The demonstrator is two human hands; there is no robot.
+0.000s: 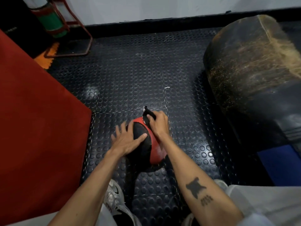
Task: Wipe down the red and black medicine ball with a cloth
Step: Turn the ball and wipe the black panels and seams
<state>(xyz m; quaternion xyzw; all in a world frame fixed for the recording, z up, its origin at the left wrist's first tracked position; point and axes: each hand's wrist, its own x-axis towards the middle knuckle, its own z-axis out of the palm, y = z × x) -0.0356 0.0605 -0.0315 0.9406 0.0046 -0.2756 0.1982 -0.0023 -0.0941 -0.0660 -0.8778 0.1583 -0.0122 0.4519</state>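
Scene: We look down at our two bare arms reaching to a medicine ball (147, 144) on a black studded rubber floor (130, 70).
Ball position: It rests on the floor just ahead of our white shoe (114, 196), with a red mat (32, 119) to its left and a worn dark punching bag (254, 75) well apart to its right.
Progress: We judge the wiping to be under way. The cloth sits on the ball's far upper edge; a pale smear shows on the near red panel, and we cannot tell whether that is dust or moisture. The underside is hidden, so it likely remains.
Left hand (126, 140): Fingers spread apart, palm flat on the black panel, steadying the ball; it holds nothing.
Right hand (158, 123): Fingers curled together, clamped on a dark cloth (147, 115), pressing it to the ball's red top.
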